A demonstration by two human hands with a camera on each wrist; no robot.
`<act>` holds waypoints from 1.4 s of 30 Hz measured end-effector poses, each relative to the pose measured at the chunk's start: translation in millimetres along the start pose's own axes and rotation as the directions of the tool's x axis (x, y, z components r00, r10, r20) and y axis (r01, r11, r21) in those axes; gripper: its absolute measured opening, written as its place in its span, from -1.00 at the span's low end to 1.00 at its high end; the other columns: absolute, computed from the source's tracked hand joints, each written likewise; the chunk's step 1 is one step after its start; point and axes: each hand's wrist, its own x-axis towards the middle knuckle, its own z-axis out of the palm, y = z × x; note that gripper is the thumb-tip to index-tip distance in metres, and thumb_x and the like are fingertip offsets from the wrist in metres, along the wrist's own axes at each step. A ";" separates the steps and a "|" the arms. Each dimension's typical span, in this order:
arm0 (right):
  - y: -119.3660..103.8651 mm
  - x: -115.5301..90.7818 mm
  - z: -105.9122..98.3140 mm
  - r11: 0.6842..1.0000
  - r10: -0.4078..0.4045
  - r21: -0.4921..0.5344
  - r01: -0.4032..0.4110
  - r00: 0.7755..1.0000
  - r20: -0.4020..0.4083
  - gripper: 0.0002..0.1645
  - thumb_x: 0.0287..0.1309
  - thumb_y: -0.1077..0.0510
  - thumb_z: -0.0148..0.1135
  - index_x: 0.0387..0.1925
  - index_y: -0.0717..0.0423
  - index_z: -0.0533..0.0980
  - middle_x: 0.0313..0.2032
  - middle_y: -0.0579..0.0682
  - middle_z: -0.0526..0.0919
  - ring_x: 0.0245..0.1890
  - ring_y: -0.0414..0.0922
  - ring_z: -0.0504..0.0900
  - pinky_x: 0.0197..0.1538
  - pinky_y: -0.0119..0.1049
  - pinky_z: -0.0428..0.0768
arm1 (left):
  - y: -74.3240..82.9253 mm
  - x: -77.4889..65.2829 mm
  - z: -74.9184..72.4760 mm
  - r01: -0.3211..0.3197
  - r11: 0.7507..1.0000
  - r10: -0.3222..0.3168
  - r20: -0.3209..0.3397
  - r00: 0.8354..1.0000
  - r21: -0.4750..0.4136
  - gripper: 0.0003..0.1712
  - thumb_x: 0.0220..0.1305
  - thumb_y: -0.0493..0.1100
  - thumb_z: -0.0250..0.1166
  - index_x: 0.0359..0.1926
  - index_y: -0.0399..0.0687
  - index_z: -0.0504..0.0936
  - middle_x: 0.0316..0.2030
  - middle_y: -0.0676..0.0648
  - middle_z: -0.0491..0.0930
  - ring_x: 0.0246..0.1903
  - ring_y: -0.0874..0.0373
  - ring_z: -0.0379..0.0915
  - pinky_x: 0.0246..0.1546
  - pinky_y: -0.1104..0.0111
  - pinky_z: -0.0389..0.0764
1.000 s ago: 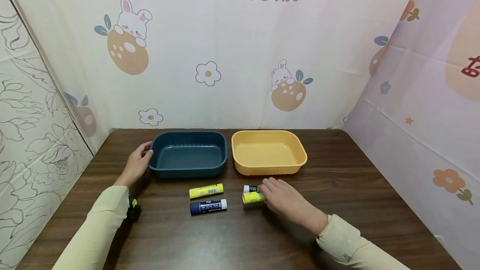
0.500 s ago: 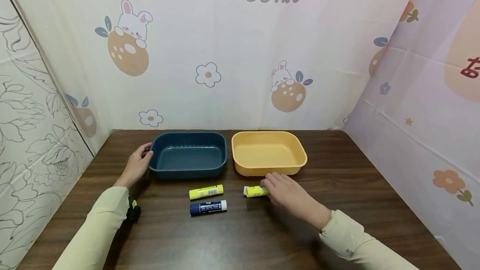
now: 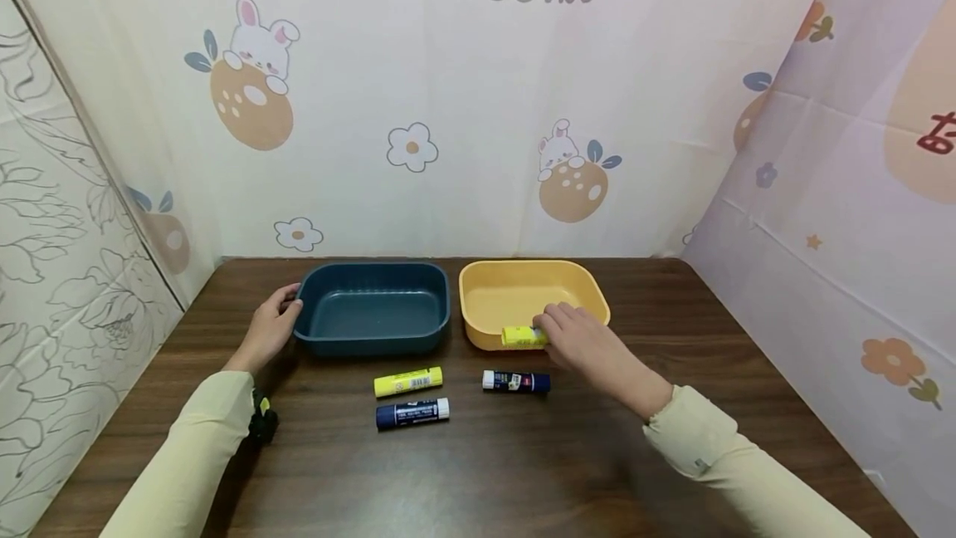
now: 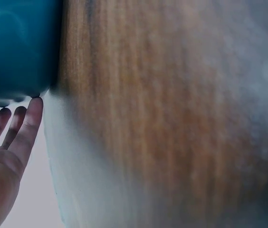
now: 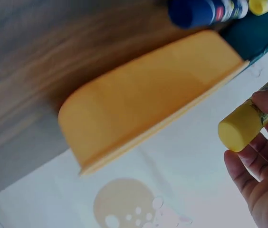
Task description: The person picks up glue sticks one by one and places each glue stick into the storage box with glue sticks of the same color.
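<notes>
My right hand pinches a yellow glue stick between thumb and fingers. In the head view it is held up over the front rim of the yellow plastic tray; the right wrist view shows the same yellow glue stick above the tray. My left hand touches the left side of the dark blue tray. Straight fingertips meet that tray's wall in the left wrist view. Below the yellow tray lies a navy glue stick with a white cap.
Another yellow glue stick and a second navy glue stick lie in front of the blue tray on the brown wooden table. A printed curtain hangs right behind both trays.
My right hand has lifted the yellow glue stick off the table and carried it up to the yellow tray, uncovering the navy glue stick. The left hand stays at the blue tray.
</notes>
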 end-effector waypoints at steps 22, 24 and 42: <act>52.2 21.8 1.8 0.999 0.029 -0.034 -0.030 0.999 -0.040 -0.72 0.04 0.32 0.27 -0.19 0.28 0.44 -0.32 0.09 0.45 -0.34 0.00 0.42 -0.34 -0.21 0.46 | 0.9 -7.6 -0.8 0.030 0.999 -0.030 -0.011 0.999 -0.018 -0.43 0.52 -0.12 -0.19 0.38 -0.43 0.10 0.23 -0.45 0.23 0.22 -0.29 0.17 0.17 -0.11 0.24; 57.1 25.2 2.6 0.999 0.033 -0.040 -0.034 0.999 -0.031 -0.74 0.07 0.32 0.26 -0.18 0.27 0.43 -0.32 0.09 0.44 -0.34 0.00 0.42 -0.37 -0.22 0.44 | 1.1 -7.3 -0.7 0.033 0.999 -0.033 -0.011 0.999 -0.020 -0.43 0.52 -0.12 -0.18 0.38 -0.42 0.09 0.23 -0.44 0.23 0.22 -0.29 0.16 0.17 -0.12 0.24; 87.6 43.6 27.0 0.994 0.090 0.054 -0.092 0.995 0.047 -0.71 0.09 0.34 0.29 -0.14 0.26 0.45 -0.23 0.11 0.49 -0.23 0.04 0.47 -0.21 -0.12 0.51 | 4.1 0.4 -0.7 0.037 0.999 -0.037 0.020 0.999 0.000 -0.44 0.52 -0.15 -0.16 0.37 -0.45 0.10 0.24 -0.45 0.22 0.21 -0.29 0.17 0.18 -0.11 0.24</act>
